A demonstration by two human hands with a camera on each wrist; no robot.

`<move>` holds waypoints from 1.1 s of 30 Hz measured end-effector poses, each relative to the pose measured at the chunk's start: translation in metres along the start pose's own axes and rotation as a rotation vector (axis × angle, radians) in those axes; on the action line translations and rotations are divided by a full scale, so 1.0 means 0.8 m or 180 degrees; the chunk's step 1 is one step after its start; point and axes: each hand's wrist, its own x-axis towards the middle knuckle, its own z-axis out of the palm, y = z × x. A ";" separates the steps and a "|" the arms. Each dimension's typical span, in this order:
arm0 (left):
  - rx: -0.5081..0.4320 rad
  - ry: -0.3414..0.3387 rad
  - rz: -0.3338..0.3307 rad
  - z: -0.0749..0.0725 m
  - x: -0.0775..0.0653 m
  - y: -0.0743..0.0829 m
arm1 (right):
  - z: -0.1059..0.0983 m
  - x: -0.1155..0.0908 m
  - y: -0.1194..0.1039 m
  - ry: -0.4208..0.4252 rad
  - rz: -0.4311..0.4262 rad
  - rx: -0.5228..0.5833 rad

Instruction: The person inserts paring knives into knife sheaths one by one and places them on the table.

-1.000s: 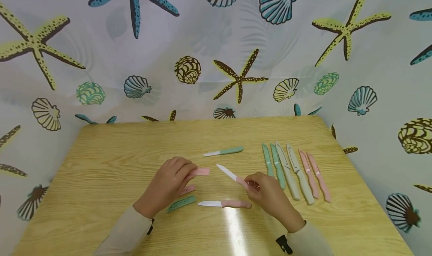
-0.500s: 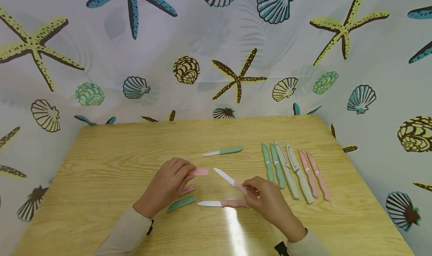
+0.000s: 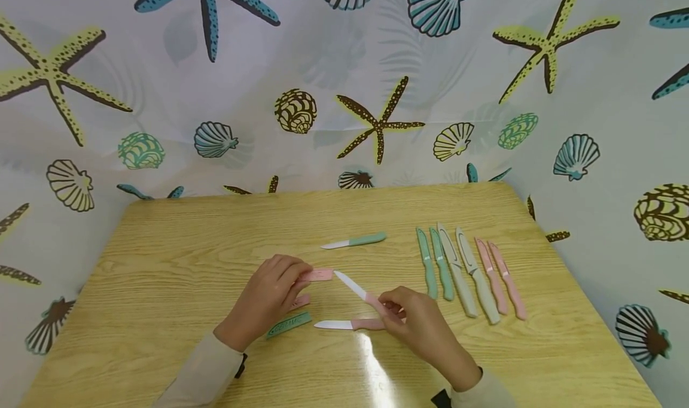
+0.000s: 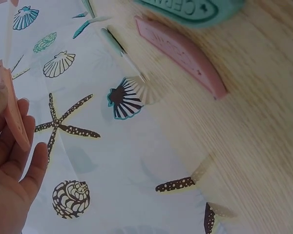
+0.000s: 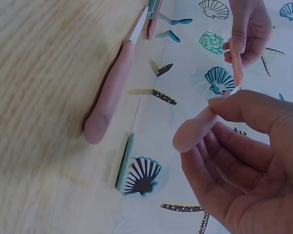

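Between thumb and fingers my left hand (image 3: 269,294) pinches a pink blade sheath (image 3: 322,274), its end toward the right. My right hand (image 3: 422,324) grips a pink-handled knife (image 3: 353,285) by the handle; its white blade points up-left, and the tip is close by the sheath's end. Whether tip and sheath touch I cannot tell. In the right wrist view the knife's handle (image 5: 193,131) lies in the curled fingers. Under the left hand lie a second pink sheath (image 4: 183,56) and a green sheath (image 3: 289,325). Another pink knife (image 3: 334,324) lies below, its handle end hidden by my right hand.
A green-handled knife (image 3: 368,239) lies bare farther back on the wooden table (image 3: 188,240). At right is a row of sheathed knives: green (image 3: 427,264), cream (image 3: 473,270) and pink (image 3: 508,282). A seashell-print cloth (image 3: 242,85) stands behind the table.
My right hand has moved left with the knife, bringing the blade tip from a gap to close by the sheath's end. The left hand stays nearly still.
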 end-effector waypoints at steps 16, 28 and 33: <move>-0.0333 -0.0041 -0.0221 0.003 -0.005 0.002 | 0.001 -0.001 -0.004 -0.0021 -0.0092 -0.0015; -0.0309 -0.0127 -0.0195 0.003 -0.005 0.001 | -0.002 0.001 -0.005 0.0015 -0.0162 -0.0164; -0.0304 -0.0179 -0.0067 0.003 -0.005 -0.001 | -0.005 0.002 -0.004 0.0018 -0.0278 -0.0330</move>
